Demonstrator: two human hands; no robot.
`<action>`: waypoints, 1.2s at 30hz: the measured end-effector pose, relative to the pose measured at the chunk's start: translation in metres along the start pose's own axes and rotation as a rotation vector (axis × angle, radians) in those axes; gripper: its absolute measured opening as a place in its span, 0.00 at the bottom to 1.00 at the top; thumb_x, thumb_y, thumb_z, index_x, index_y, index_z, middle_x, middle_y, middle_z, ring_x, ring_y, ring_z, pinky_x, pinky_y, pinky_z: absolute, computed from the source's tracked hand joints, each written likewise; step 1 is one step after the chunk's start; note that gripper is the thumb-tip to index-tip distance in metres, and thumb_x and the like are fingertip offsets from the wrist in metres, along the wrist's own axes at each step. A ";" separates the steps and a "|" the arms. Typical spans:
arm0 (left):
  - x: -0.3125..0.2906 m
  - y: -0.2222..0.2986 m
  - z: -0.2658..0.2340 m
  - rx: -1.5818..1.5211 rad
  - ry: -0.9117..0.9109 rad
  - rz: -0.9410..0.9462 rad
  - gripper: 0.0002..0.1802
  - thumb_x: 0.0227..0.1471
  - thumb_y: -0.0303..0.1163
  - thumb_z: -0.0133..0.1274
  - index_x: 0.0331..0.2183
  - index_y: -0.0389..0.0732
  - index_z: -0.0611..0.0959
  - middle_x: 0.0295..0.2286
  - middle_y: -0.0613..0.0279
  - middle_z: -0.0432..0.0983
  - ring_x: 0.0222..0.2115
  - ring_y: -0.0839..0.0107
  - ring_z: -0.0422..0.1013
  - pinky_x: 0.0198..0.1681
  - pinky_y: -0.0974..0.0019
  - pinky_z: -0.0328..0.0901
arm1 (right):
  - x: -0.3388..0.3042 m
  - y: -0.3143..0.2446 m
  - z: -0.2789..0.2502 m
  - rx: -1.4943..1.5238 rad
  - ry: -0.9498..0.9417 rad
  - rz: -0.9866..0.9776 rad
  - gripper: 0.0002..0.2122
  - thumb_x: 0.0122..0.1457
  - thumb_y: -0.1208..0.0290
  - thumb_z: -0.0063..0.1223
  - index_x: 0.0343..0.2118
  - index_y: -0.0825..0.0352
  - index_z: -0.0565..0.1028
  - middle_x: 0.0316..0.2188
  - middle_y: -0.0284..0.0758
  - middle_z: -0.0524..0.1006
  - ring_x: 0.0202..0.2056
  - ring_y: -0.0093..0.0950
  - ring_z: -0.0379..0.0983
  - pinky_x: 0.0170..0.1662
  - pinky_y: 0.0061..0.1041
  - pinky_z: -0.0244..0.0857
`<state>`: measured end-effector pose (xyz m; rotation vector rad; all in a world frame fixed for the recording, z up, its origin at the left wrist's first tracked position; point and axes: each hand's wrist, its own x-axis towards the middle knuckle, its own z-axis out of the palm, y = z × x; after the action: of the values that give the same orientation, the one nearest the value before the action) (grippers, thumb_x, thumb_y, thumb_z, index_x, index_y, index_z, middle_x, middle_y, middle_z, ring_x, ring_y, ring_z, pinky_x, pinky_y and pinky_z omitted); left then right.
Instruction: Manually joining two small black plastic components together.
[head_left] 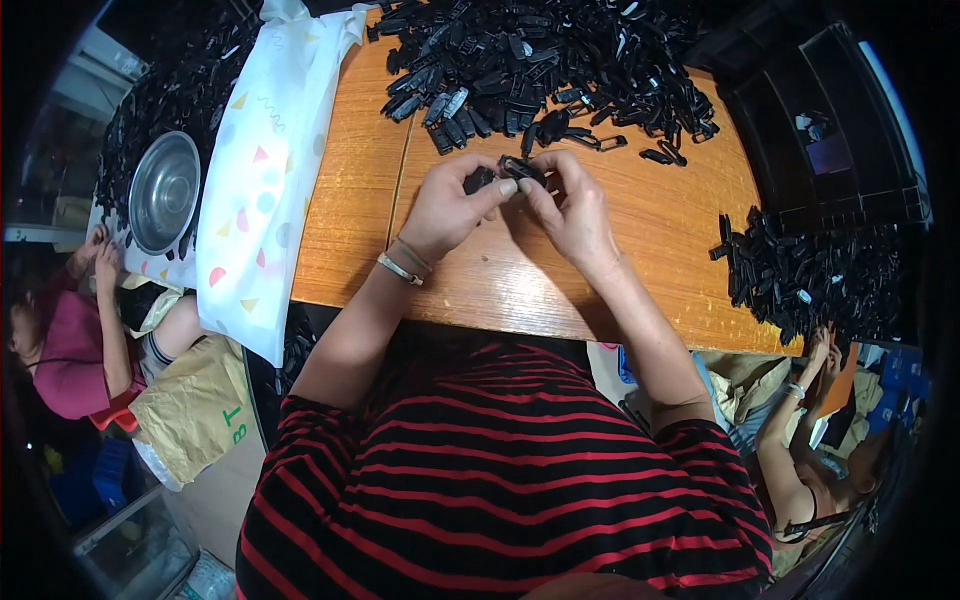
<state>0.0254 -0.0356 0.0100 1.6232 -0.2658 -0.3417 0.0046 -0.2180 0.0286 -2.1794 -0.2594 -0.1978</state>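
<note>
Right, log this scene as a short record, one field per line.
Left hand: thumb and fingers on a small black part; a second dark piece shows within its curl
Right hand: gripping the same small black part
Surface: wooden table
Far side: large heap of black parts
Right edge: smaller heap, a co-worker's hand beside it
Left side: white sheet with coloured shapes; beyond it, a metal bowl
Others: person in a pink top at left, another person at lower right
</note>
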 end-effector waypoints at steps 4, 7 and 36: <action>-0.016 0.011 0.007 -0.401 0.004 0.022 0.14 0.55 0.29 0.54 0.43 0.34 0.76 0.30 0.64 0.78 0.26 0.81 0.72 0.31 0.79 0.66 | -0.006 -0.006 0.012 0.405 0.074 0.078 0.08 0.59 0.76 0.53 0.40 0.71 0.70 0.27 0.32 0.76 0.26 0.17 0.73 0.28 0.17 0.68; -0.023 0.013 0.010 -0.548 0.006 0.068 0.15 0.53 0.27 0.55 0.43 0.33 0.75 0.32 0.61 0.78 0.30 0.79 0.74 0.31 0.79 0.67 | -0.007 -0.013 0.019 0.846 0.077 0.207 0.07 0.61 0.76 0.50 0.40 0.70 0.70 0.28 0.31 0.75 0.27 0.16 0.73 0.28 0.14 0.69; -0.022 0.003 0.008 -0.330 0.202 0.162 0.12 0.55 0.26 0.53 0.43 0.35 0.78 0.25 0.75 0.71 0.21 0.90 0.60 0.23 0.82 0.57 | -0.019 -0.012 0.027 0.293 0.113 -0.033 0.09 0.58 0.80 0.54 0.41 0.71 0.71 0.30 0.29 0.74 0.30 0.14 0.70 0.33 0.13 0.66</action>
<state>0.0024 -0.0353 0.0138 1.2898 -0.1749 -0.0892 -0.0155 -0.1915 0.0184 -1.8678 -0.2445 -0.2826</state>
